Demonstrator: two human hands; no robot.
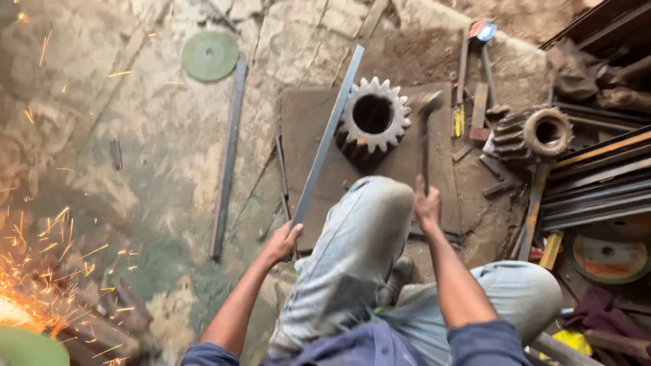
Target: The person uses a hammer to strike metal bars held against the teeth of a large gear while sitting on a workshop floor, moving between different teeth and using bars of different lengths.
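My left hand [281,242] grips the near end of a long flat steel bar [329,132] that slants up and away across a rusty steel plate [308,122]. The bar leans against a big shiny toothed gear [373,115] standing on that plate. My right hand [427,207] holds the handle of a hammer [426,112], whose head hangs just right of the gear. My knees in pale jeans sit between the two arms.
Sparks fly from grinding at the lower left [27,298]. A green disc [209,55] and a loose bar [228,159] lie on the floor. A second, rusty gear [536,132], screwdrivers, stacked steel bars [597,183] and another disc [609,257] crowd the right.
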